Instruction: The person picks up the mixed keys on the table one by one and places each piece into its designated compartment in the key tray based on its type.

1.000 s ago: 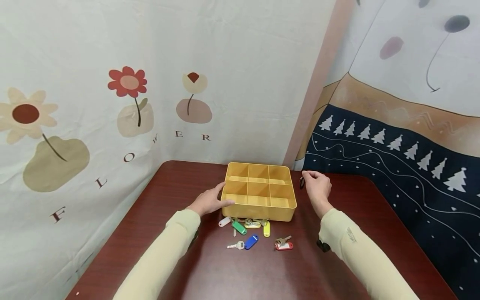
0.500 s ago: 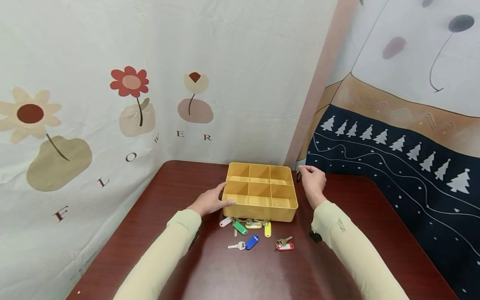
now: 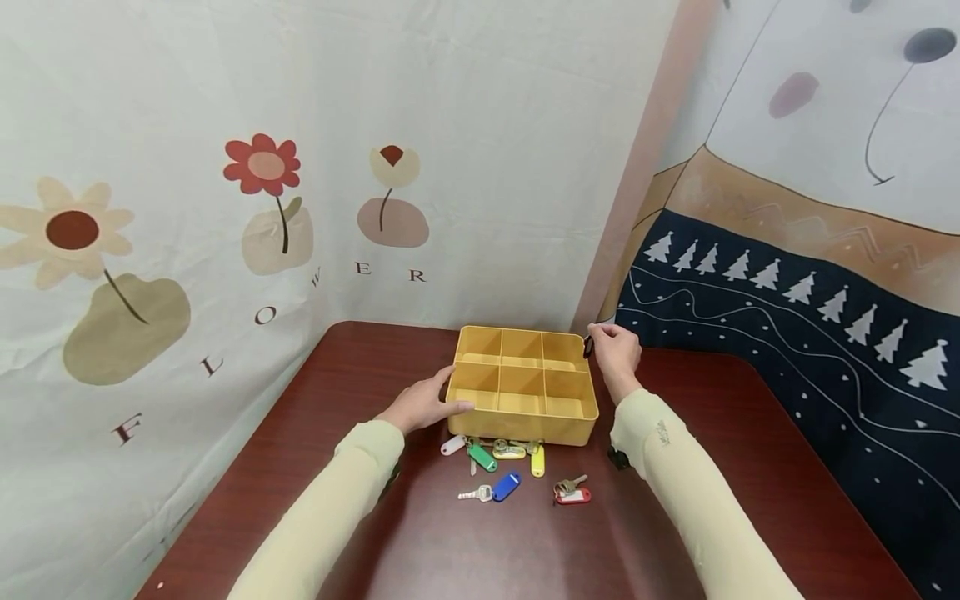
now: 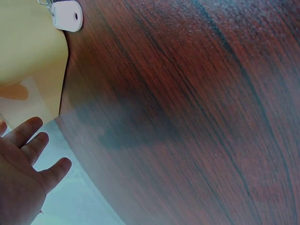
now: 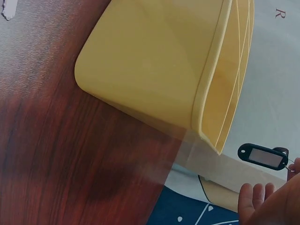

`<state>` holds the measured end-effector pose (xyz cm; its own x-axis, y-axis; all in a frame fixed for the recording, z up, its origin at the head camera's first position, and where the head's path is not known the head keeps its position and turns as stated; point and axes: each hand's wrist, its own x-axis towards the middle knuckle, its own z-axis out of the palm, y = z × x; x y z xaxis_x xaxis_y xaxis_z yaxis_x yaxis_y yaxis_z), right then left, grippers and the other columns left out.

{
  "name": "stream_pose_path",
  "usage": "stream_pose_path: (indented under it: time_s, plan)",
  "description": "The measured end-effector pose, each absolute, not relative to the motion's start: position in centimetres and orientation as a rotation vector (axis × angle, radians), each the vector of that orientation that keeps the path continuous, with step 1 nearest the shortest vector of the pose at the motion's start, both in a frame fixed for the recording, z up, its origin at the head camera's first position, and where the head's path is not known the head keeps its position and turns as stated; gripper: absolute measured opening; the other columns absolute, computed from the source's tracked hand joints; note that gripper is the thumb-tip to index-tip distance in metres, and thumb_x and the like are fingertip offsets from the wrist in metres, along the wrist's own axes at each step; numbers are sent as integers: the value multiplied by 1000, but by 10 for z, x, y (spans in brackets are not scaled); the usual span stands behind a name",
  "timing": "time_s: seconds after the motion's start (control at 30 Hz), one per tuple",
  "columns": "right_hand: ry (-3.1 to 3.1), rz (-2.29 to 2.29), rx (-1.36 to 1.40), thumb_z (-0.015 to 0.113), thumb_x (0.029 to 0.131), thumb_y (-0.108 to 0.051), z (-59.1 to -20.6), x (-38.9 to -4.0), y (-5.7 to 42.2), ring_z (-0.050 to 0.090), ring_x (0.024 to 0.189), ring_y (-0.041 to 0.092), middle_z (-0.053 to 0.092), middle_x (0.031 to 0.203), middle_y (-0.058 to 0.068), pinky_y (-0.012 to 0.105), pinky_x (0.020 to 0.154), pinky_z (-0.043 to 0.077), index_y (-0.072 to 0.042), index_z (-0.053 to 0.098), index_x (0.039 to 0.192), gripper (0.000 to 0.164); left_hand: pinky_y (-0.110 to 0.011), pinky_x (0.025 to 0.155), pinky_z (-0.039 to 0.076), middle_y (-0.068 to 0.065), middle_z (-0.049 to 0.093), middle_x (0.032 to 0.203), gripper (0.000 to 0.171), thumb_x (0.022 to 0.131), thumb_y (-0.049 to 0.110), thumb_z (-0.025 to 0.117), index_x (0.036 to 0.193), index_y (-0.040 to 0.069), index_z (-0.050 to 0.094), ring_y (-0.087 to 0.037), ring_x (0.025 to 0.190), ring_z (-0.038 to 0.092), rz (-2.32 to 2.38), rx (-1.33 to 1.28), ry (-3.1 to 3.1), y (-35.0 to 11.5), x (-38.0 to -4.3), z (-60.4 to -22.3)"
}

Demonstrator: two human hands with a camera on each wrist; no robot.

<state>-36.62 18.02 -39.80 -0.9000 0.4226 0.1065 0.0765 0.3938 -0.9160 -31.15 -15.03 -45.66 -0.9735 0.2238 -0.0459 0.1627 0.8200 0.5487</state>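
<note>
My left hand (image 3: 422, 404) rests against the left side of a yellow compartment box (image 3: 517, 427), its thumb at the front left corner. In the left wrist view its fingers (image 4: 57, 174) are spread and fairly straight beside the box wall. My right hand (image 3: 619, 350) pinches the ring end of a black key tag (image 5: 265, 157) with a pale label. The tag hangs right at the box's back right rim; whatever else is on its ring is mostly hidden by the fingers.
Tagged keys lie in front of the box: white tag (image 3: 453, 445), green tag (image 3: 482, 457), yellow tag (image 3: 537, 462), blue tag (image 3: 506, 487) with a silver key (image 3: 477, 494), and red tag (image 3: 574, 497). A printed curtain (image 3: 480, 208) hangs behind the brown table (image 3: 360, 358).
My right hand has moved left and slightly back with the black key tag, from beside the box to its back right rim. My left hand has stayed at the box.
</note>
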Motion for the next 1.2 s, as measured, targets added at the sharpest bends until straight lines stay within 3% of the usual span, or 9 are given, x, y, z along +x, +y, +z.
stream_pose_path:
  time_s: [0.9, 1.2]
  plan:
    - [-2392, 1511, -436, 67, 93, -35, -408, -384, 158, 54, 113, 30, 68, 118, 11, 43, 99, 41, -10, 76, 110, 31, -52, 107, 38, -16, 45, 150, 94, 86, 61, 68, 158, 16, 28, -35, 134, 46, 860, 282, 2896, -149, -306, -453]
    - [-2403, 1521, -436, 65, 94, -36, -413, -386, 160, 52, 115, 30, 67, 120, 12, 44, 101, 40, -10, 75, 114, 33, -51, 106, 39, -15, 46, 149, 100, 82, 72, 63, 158, 18, 28, -34, 133, 47, 836, 296, 2909, -150, -308, -456]
